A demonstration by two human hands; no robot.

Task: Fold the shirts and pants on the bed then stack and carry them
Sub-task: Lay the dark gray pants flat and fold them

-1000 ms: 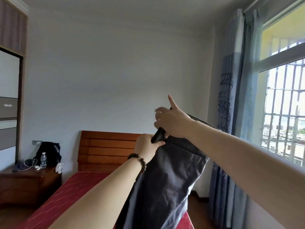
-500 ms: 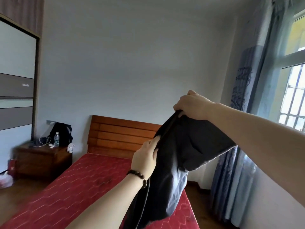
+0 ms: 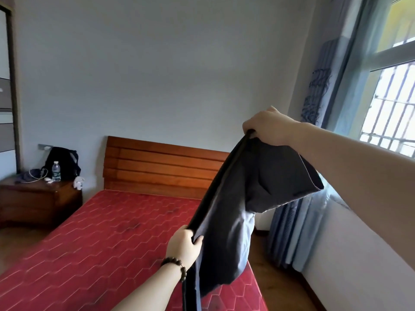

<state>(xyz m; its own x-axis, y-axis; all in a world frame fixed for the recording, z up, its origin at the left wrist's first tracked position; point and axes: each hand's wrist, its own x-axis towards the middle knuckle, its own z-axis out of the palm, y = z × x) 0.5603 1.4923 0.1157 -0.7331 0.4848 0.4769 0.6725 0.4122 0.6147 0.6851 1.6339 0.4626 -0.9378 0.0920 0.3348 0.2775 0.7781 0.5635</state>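
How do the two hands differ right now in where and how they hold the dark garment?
The right hand is raised high, gripping the dark garment at its top end; the left hand sits lower and nearer the red mattress, pinching a point further down the same edge. The left wrist wears a bead bracelet; the right wrist is bare. Both hold the cloth with curled fingers, stretching that edge taut between them.

Two bare forearms in view, no sleeves visible on either. Left hand (image 3: 184, 244) bare, no rings seen; dark brown beaded bracelet (image 3: 176, 267) round the left wrist, round beads, single strand, matte wooden look, slightly glossy in spots. Right hand (image 3: 268, 127) bare, no rings, watch or band at the wrist. Right forearm bare all the way to the frame's right edge. No gloves. Fingernails not clearly visible.
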